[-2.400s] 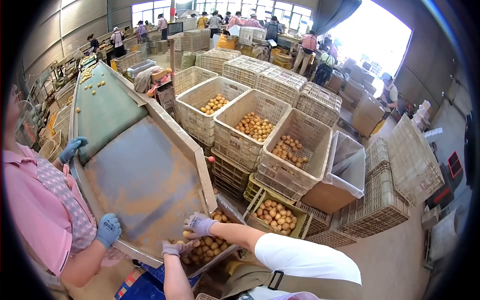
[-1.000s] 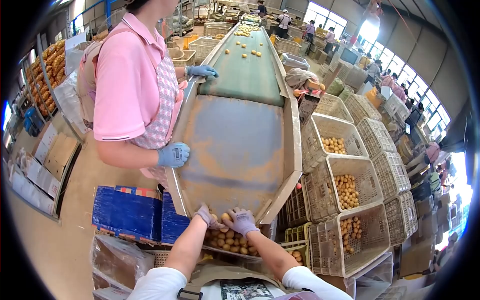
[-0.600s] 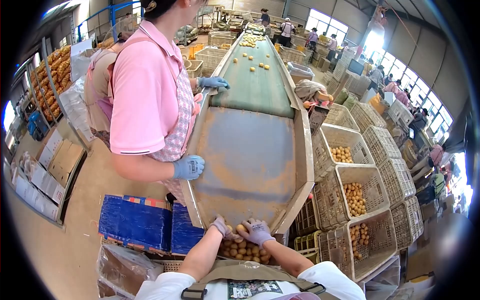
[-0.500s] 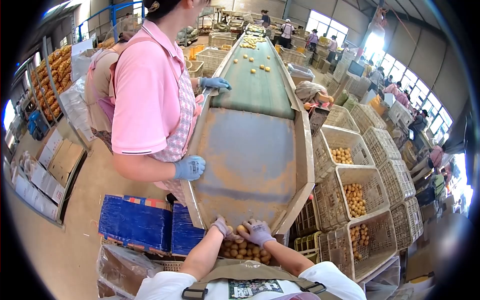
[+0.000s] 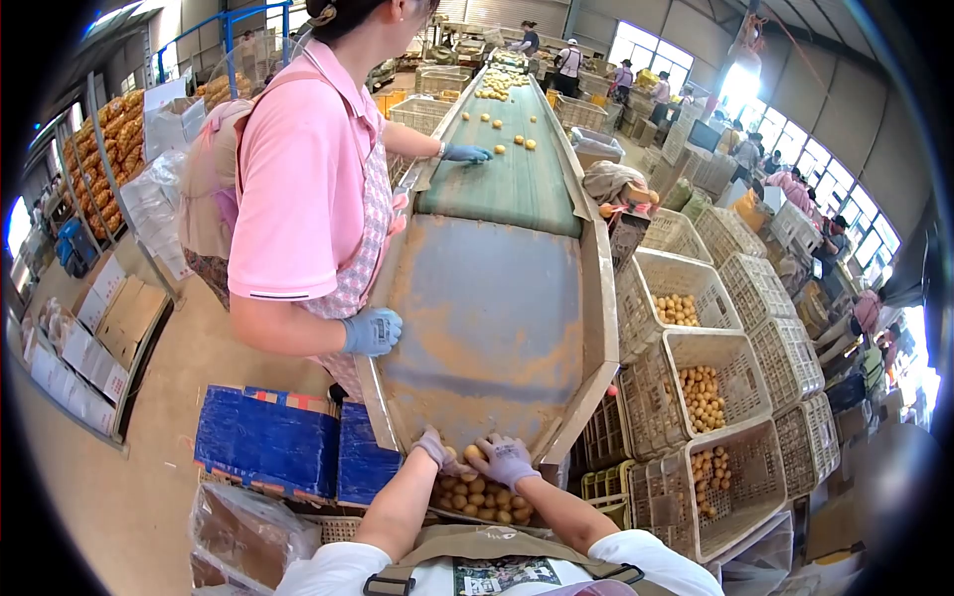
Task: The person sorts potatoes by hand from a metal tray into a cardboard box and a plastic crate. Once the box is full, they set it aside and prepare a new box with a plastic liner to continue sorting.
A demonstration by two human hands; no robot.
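Bottom center of frame: my gloved right hand [image 5: 505,460] was partly open, fingers spread, fingertips at a potato [image 5: 475,452] by the chute lip. My gloved left hand [image 5: 437,449], just left of it, had fingers bent over the potato pile [image 5: 482,497]; couldn't tell if it gripped any. Pile sat below both hands, under the lower edge of the metal chute [image 5: 487,318]. Co-worker's blue glove [image 5: 373,332] rested on the chute's left rim; other blue glove [image 5: 467,153] was over the green belt [image 5: 512,184], upper center.
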